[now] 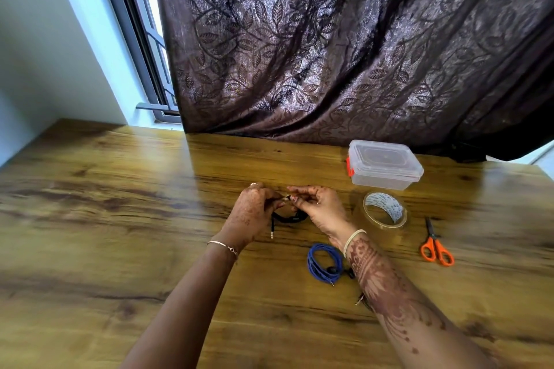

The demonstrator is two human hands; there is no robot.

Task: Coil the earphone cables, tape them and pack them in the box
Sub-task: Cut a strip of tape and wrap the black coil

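Head view shows both hands raised just above the wooden surface (126,189), meeting fingertip to fingertip over a black earphone cable (289,216) wound into a small coil. The left hand (251,213) and the right hand (320,208) each have a closed grip pinching the top of that coil, where a bit of tape seems to be going on, though blur makes this hard to confirm. Its plug end dangles loose below, so the loops could spring open if either pinch slackens before the tape sticks. Both wrists are bent down, forearms converging from the near edge. A blue cable (324,262) lies coiled beside the right forearm; the tape roll (385,210), scissors (436,246) and the closed clear box (385,165) wait further right.
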